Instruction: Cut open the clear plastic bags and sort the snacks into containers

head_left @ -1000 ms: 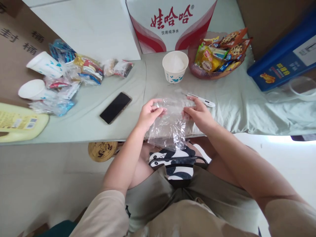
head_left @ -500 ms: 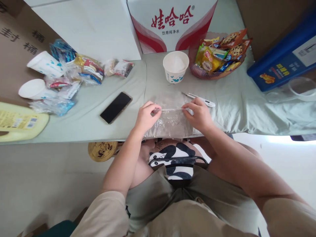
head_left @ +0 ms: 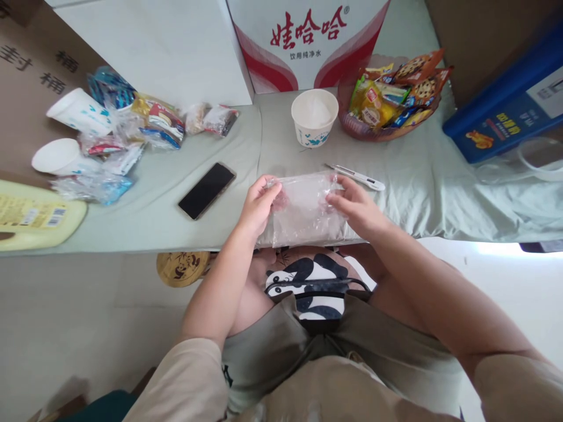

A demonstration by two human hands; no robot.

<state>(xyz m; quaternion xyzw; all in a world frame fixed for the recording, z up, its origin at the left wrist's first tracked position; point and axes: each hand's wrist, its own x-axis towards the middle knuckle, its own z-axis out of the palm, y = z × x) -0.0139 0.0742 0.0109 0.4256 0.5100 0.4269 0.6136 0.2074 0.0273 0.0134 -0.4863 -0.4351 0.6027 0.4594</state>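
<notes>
Near the table's front edge I hold a clear plastic bag spread between both hands. My left hand pinches its left side, thumb on top, with some fingers seen through the film. On the right side, my right hand grips the bag in the same way, fingertips behind the film. A white utility knife lies just beyond my right hand. Farther back, a white paper bowl with a blue print stands upright. To the left of my left hand lies a black phone.
A basket of wrapped snacks sits back right, beside a blue box and a clear plastic container. Behind stands a white and red carton. Paper cups and several packets lie at the left.
Both hands have lifted and opened out the bag's far edge, which was stretched in a fold between the fingertips. The fingers now reach behind the film.
</notes>
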